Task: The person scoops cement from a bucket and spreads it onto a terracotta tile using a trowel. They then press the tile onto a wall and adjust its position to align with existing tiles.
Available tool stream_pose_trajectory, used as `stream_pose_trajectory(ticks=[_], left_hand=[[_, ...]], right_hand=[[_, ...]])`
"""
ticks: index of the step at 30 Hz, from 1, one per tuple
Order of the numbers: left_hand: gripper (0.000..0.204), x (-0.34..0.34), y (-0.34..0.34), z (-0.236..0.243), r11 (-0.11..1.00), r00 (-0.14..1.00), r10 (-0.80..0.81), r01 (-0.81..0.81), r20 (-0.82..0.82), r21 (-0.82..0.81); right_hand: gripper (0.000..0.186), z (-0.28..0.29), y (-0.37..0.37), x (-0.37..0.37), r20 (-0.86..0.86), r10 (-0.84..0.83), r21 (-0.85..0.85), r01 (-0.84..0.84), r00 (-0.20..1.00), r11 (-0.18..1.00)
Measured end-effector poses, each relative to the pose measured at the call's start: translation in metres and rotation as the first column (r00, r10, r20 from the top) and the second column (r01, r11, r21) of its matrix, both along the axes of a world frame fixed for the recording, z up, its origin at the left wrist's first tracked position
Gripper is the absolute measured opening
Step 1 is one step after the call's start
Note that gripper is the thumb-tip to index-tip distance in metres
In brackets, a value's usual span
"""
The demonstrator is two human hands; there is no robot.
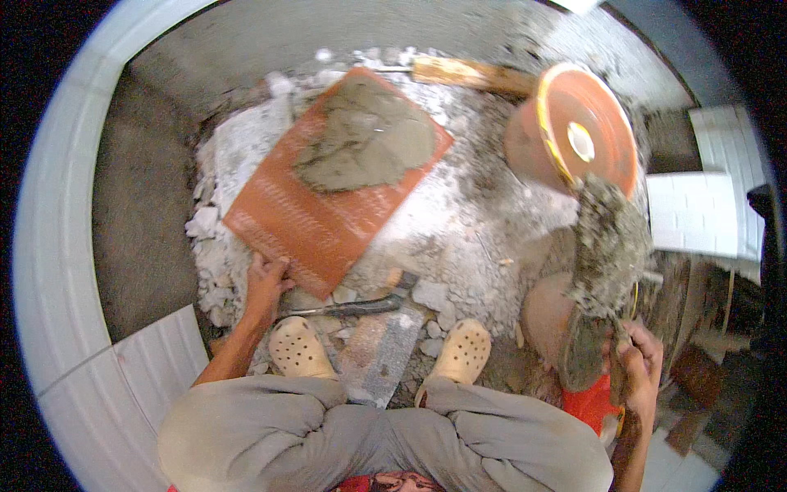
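My left hand grips the near left corner of a red-brown tile, its fingers closed on the edge. A flat patch of wet grey mortar covers the tile's far half. On the right, my right hand is closed round the handle of a trowel, whose blade is hidden under a heap of mortar. This load is just above a container with more mortar in it. Beyond it an orange bucket with a yellow-edged rim stands tilted, its mouth toward the right.
A tool with a black handle lies before my cream clogs, near a speckled block. A wooden piece lies by the far wall. Rubble lines the left side; white tiles stand there. Something red is beneath my right arm.
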State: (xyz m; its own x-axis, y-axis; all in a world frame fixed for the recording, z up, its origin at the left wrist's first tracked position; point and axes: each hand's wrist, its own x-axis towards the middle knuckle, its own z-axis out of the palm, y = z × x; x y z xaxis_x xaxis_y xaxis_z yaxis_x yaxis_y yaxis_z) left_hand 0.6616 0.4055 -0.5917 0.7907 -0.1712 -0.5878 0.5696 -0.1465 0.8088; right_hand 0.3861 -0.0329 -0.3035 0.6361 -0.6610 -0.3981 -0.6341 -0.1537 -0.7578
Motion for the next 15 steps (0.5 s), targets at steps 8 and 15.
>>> stream_pose_trajectory(ticks=[8,15], left_hand=[[0.040,0.000,0.002,-0.001,0.995,0.999,0.047,-0.048,-0.012,-0.093],[0.042,0.002,0.008,-0.005,0.998,0.998,-0.053,0.052,0.015,0.034]], right_hand=[[0.033,-0.092,0.049,0.220,-0.029,0.766,-0.747,-0.523,0.642,0.410],[0.032,-0.163,0.099,0.311,-0.162,0.893,-0.839,-0.534,0.420,0.099]])
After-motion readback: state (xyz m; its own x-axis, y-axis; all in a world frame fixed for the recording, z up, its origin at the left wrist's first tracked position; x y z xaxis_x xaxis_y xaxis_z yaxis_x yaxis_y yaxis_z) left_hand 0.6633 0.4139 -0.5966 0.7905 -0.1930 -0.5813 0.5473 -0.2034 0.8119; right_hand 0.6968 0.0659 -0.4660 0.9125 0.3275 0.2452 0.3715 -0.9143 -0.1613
